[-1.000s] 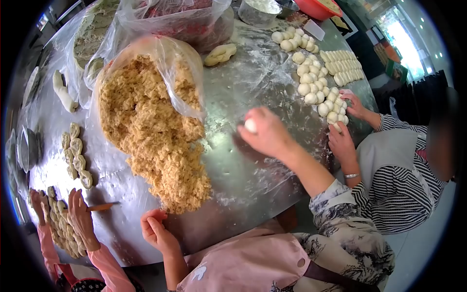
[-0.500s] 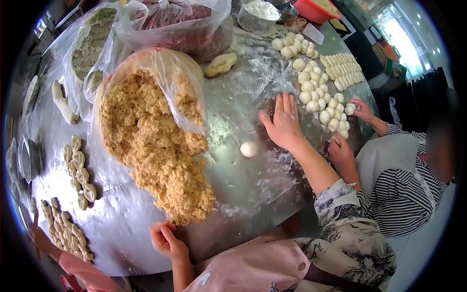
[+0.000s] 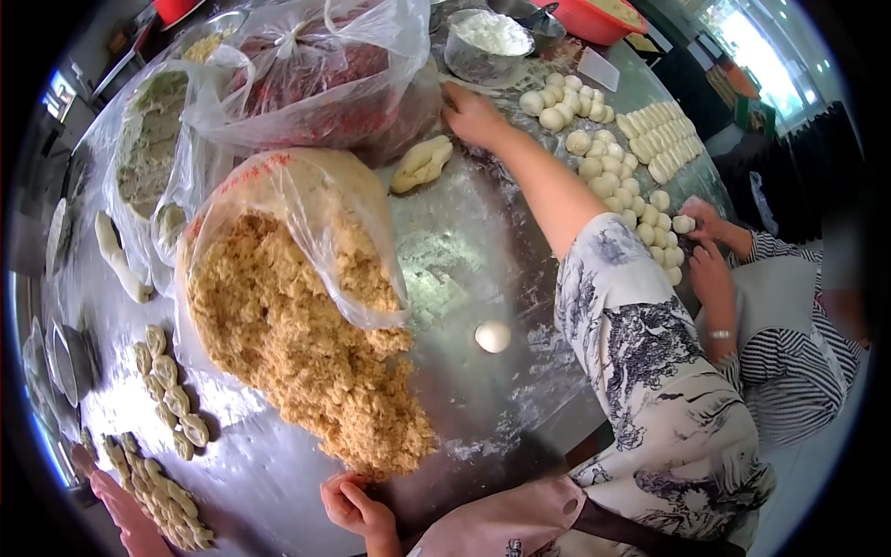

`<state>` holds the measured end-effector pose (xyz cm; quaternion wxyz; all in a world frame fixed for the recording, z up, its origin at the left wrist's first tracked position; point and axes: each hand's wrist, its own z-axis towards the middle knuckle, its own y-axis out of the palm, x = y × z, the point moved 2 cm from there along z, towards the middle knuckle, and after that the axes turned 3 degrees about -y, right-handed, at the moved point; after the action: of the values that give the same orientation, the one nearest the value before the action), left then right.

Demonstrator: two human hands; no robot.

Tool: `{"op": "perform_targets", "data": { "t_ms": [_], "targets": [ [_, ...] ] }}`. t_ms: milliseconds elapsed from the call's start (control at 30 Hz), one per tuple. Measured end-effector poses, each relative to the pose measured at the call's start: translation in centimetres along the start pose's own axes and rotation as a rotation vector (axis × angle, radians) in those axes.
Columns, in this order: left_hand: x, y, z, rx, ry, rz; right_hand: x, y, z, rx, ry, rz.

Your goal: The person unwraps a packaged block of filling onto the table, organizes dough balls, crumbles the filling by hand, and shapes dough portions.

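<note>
My right hand (image 3: 475, 117) is stretched out to the far side of the table, at the right edge of the plastic bag of dark red filling (image 3: 320, 79). Its fingertips are partly hidden there, so its grip is unclear. My left hand (image 3: 357, 506) rests curled at the near table edge, just below a heap of crumbly yellow-brown filling (image 3: 306, 353), with nothing visible in it. That heap spills from an open clear plastic bag (image 3: 278, 181). One round white dough ball (image 3: 493, 337) sits alone on the metal table, right of the heap.
A co-worker's hands (image 3: 710, 269) handle dough balls (image 3: 617, 176) at right, beside rows of shaped dough (image 3: 661, 139). A dough lump (image 3: 422, 164), a flour bowl (image 3: 489, 46) and a red basin (image 3: 594, 20) lie farther back. Twisted pieces (image 3: 158, 492) are at left.
My right hand has moved from the table beside the dough balls, away and leftward to the red filling bag. My left hand stays curled near the edge. The view has shifted slightly.
</note>
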<state>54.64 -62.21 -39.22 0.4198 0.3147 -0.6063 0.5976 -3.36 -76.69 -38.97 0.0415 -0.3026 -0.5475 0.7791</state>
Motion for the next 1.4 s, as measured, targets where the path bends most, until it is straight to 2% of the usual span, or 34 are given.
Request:
{"op": "perform_targets", "data": {
  "t_ms": [67, 167, 300, 400, 500, 533, 633, 733, 833, 967, 1000, 1100, 1233, 1400],
  "targets": [
    [0.2, 0.2, 0.0, 0.000, -0.016, -0.031, 0.2, 0.8, 0.6, 0.175, 0.008, 0.419],
    [0.2, 0.2, -0.1, -0.004, -0.014, -0.044, -0.2, 0.1, -2.8, 0.286, 0.201, 0.111],
    [0.0, 0.1, -0.2, 0.018, -0.014, -0.050, -1.6, -3.5, -9.2, 0.485, 0.063, 0.346],
    [0.3, 0.2, -0.3, 0.031, 0.001, -0.037, -0.2, -2.7, -15.8, 0.317, -0.018, 0.167],
    [-0.2, 0.3, -0.1, 0.024, 0.030, -0.027, -1.4, -5.1, -19.0, 0.218, 0.054, 0.212],
    [-0.5, 0.2, -0.3, 0.014, 0.031, -0.023, -1.7, -6.0, -19.9, 0.261, 0.229, 0.265],
    [-1.0, 0.2, -0.4, 0.028, 0.027, -0.056, -2.0, -7.3, -24.3, 0.358, 0.305, 0.222],
    [-1.3, 0.2, -0.3, 0.018, 0.076, -0.018, -1.1, -6.5, -28.7, 0.470, 0.268, 0.205],
    [-0.3, 0.3, -0.4, 0.018, 0.041, -0.080, -0.6, -7.1, -30.7, 0.508, 0.326, -0.035],
    [-0.8, 0.4, -0.4, 0.024, 0.056, -0.050, -0.6, -9.6, -30.6, 0.468, 0.738, -0.255],
    [-0.8, 0.4, -0.4, 0.023, 0.057, -0.041, -0.5, -10.0, -30.2, 0.365, 0.839, -0.220],
    [-1.1, 0.4, -0.4, 0.016, 0.065, -0.004, -1.3, -11.3, -28.7, 0.272, 0.989, -0.135],
    [-1.1, 0.2, -0.2, 0.007, 0.176, 0.102, 0.2, -11.0, -26.9, 0.282, 0.941, -0.221],
    [0.1, 0.3, -0.2, 0.001, 0.133, 0.125, 1.6, -10.3, -25.1, 0.304, 0.880, -0.252]
  ]
}}
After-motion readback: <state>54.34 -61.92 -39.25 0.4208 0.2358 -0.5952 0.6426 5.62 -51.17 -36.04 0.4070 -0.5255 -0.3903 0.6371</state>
